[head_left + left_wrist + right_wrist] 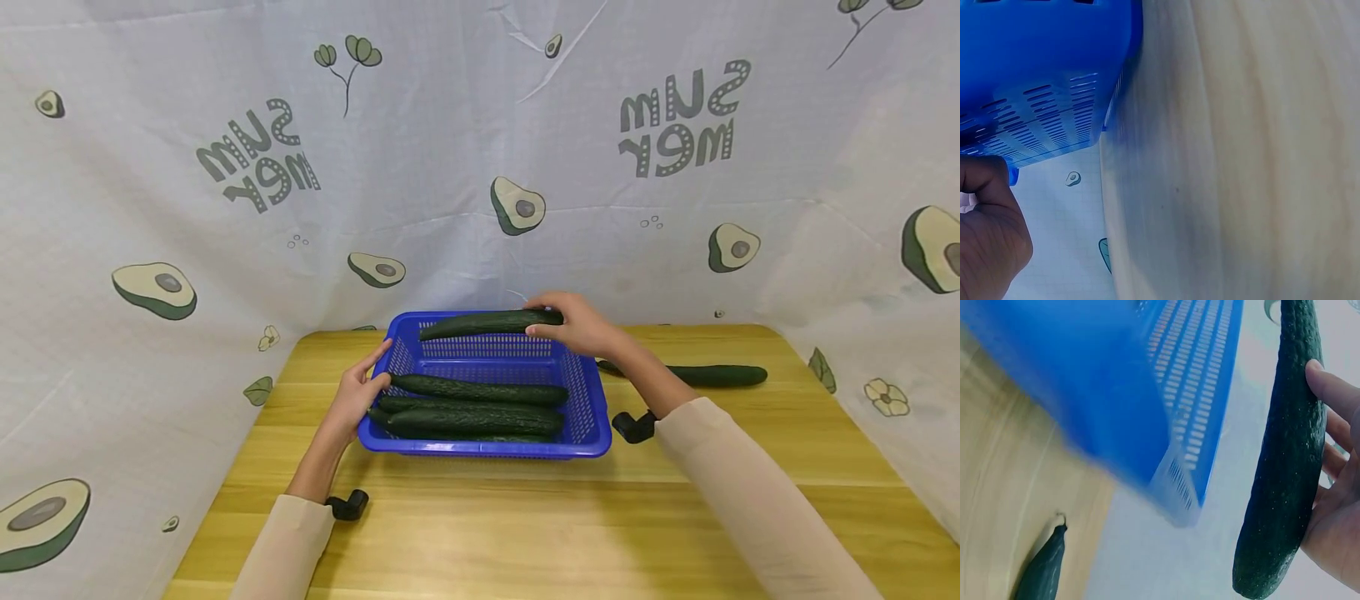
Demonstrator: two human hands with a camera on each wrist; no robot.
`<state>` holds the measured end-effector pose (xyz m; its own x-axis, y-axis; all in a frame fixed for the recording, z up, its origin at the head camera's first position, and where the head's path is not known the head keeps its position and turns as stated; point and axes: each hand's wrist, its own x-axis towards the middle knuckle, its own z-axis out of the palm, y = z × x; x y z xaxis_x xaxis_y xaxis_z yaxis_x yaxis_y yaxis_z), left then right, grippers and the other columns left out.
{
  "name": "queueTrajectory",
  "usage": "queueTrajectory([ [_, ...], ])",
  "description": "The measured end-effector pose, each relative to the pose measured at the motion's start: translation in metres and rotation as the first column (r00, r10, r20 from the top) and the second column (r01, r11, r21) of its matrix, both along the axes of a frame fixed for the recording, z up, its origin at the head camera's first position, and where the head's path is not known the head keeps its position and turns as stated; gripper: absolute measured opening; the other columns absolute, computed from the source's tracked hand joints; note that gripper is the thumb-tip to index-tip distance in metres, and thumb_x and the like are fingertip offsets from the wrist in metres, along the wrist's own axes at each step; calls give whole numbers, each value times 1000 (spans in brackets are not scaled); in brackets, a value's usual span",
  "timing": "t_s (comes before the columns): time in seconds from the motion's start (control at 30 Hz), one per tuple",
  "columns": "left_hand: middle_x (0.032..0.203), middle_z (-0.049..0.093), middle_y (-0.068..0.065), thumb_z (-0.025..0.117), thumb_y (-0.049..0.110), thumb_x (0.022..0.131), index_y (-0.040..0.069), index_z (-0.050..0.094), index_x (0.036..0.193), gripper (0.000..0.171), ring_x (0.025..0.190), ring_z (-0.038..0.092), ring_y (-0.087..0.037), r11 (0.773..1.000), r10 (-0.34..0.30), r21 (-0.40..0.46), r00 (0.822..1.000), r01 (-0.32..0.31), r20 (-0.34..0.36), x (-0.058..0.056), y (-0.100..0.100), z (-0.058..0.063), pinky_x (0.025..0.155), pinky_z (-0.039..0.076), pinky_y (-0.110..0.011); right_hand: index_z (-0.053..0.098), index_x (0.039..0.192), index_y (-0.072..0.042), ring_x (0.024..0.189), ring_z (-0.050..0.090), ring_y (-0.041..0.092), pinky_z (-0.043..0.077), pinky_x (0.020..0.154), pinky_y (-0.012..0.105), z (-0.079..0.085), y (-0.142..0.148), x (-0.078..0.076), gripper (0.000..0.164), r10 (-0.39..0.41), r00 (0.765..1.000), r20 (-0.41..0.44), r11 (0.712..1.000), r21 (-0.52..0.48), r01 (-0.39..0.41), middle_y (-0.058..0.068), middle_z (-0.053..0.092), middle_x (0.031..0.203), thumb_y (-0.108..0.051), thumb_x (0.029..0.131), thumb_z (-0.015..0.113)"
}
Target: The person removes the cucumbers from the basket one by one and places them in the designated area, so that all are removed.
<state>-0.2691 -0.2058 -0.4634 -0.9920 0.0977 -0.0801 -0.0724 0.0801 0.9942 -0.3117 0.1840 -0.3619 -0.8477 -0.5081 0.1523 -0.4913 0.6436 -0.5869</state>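
Observation:
A blue plastic basket (486,448) with slotted walls sits on the table, and several dark green cucumbers (480,390) lie side by side in its front half. My left hand (356,398) grips the basket's left rim, thumb over the edge; in the left wrist view that hand (991,231) is beside the slotted wall. My right hand (573,323) holds another cucumber (480,323) by its right end, above the back of the basket. In the right wrist view the thumb lies along this cucumber (1285,456) and the fingers curl behind it.
One more cucumber (720,376) lies on the wooden table (465,533) right of the basket, partly behind the right forearm. A white cloth (450,150) printed with avocados hangs behind the table and along its sides.

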Motion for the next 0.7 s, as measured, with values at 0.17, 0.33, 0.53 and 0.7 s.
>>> queueTrajectory([
  [0.17,133,60,-29,55,5,96,36,44,157,69,49,51,-7,1000,-3,-11,1000,3,5,1,1,0,56,53,-24,59,143,-3,138,48,42,38,113,62,-5,22,6,48,-17,1000,9,1000,-15,17,20,57,145,-24,100,68],
  [0.33,141,54,-29,54,5,96,37,43,157,70,52,54,-8,1000,6,-13,1000,-6,12,3,-2,3,55,52,-24,56,146,-5,140,45,43,36,112,65,-10,42,16,50,-47,998,40,999,-20,48,21,53,150,-27,102,65],
  [0.53,144,55,-27,54,5,95,36,43,158,71,51,55,-9,1000,6,-2,1000,-6,24,3,-3,3,54,53,-25,58,143,-5,139,46,45,36,112,66,-17,67,27,46,-87,996,12,996,-5,88,22,53,149,-26,102,64],
  [0.7,142,56,-27,54,6,95,36,43,157,70,48,51,-9,1000,4,-15,1000,-4,20,1,-1,2,53,51,-24,58,143,-4,140,43,47,33,113,68,-18,86,37,45,-102,995,11,995,-18,102,23,53,148,-24,103,63],
])
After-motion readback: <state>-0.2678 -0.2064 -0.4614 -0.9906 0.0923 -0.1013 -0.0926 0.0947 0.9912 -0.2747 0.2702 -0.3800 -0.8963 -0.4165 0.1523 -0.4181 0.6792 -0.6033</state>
